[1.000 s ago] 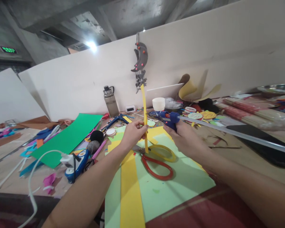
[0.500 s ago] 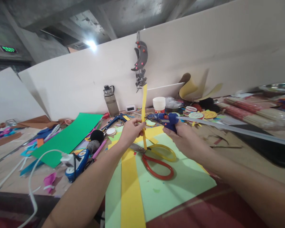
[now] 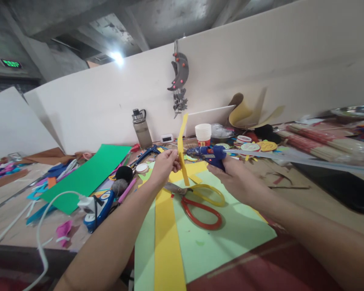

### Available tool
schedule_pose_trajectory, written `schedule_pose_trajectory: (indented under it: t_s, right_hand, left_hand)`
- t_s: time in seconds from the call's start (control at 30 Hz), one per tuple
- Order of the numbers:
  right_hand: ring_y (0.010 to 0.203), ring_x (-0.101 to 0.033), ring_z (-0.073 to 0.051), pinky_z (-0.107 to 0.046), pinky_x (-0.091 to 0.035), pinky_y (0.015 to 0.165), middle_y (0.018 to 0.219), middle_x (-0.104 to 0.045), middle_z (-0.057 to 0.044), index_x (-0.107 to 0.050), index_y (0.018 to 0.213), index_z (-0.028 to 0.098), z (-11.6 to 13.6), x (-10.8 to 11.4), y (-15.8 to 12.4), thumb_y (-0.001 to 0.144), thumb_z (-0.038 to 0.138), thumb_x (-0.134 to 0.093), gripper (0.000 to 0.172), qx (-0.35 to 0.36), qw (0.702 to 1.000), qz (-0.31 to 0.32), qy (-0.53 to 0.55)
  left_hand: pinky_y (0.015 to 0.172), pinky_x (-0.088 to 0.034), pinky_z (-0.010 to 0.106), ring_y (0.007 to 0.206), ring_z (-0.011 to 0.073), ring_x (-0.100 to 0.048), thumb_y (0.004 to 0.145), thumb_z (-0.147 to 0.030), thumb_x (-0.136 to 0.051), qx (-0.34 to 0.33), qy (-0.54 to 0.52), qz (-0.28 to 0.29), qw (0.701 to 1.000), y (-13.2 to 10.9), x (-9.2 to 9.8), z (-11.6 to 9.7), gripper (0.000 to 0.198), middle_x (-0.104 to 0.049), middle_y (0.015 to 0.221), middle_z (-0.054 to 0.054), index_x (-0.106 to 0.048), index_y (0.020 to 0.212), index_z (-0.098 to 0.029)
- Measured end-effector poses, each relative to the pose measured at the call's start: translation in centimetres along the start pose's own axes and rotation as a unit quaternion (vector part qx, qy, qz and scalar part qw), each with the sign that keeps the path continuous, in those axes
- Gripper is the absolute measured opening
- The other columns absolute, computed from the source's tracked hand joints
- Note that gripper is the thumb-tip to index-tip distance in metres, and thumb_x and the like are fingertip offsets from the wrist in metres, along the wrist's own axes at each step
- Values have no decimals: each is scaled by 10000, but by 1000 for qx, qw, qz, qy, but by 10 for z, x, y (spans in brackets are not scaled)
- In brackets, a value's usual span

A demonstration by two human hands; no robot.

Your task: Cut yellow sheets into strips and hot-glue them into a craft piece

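Observation:
Pinched in my left hand (image 3: 167, 166) is a narrow yellow strip (image 3: 181, 150), held nearly upright with its ends bending. My right hand (image 3: 232, 171) grips a blue hot glue gun (image 3: 214, 155), its nozzle pointing left toward the strip, with a small gap between them. A long clear glue stick (image 3: 276, 157) sticks out of the gun's back, and a red light glows on its side. Below my hands, scissors (image 3: 204, 220) with one red and one yellow handle lie on light green sheets (image 3: 224, 246). A wide yellow band (image 3: 168, 246) lies on those sheets too.
To the left are a green sheet (image 3: 87, 178), a blue power strip (image 3: 100, 210) with a white plug, and a black pompom (image 3: 124, 173). Behind stand a bottle (image 3: 142, 129) and paper cups (image 3: 203, 133). Bundled sticks (image 3: 324, 143) lie at the right. A grey moon ornament (image 3: 181, 70) hangs on the white panel.
The yellow strip has shifted slightly left and down and now twists more. My left hand has turned a little and moved slightly away from the glue gun, which stays almost in place.

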State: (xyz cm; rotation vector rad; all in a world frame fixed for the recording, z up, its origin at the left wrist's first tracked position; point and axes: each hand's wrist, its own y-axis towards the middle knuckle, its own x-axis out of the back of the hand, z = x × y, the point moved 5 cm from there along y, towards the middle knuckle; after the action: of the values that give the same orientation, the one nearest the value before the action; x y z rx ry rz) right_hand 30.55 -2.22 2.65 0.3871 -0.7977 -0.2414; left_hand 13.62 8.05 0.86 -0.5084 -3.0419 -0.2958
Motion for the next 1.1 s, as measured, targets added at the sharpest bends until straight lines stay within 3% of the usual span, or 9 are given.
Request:
schedule_pose_trajectory:
  t_s: [0.13,0.3,0.87,1.1]
  right_hand:
    - [702,-585,-234,-306,-408,604,782,-664,-62,-628,915,222,1,-3,0,838,374,-473,231,25,999,7,41]
    - [797,-612,-248,-321,-435,679,923,-689,-59,-629,979,248,5,-2,-1,830,357,-501,225,44,996,18,74]
    - [894,-631,-246,-291,-463,684,1004,-683,-90,-585,1076,197,12,-1,-7,878,341,-439,285,-2,996,86,-19]
    - [980,-617,-241,-308,-466,784,1090,-668,-86,-566,1146,207,14,0,-5,886,317,-436,311,32,998,57,3]
  left_hand:
    - [400,-329,170,420,49,-467,802,-391,-570,-4,13,-3,1000,5,3,4,257,-521,539,-24,-539,729,-146]
    - [403,-325,168,424,51,-469,792,-340,-582,-4,6,-11,1000,4,5,2,199,-541,530,-25,-557,780,-142]
    - [386,-302,160,396,51,-474,797,-299,-586,-10,-30,-48,998,9,13,2,169,-554,521,-20,-545,806,-135]
    - [398,-316,172,409,59,-469,785,-360,-610,-13,-35,-7,999,5,4,5,228,-533,512,-25,-538,798,-143]
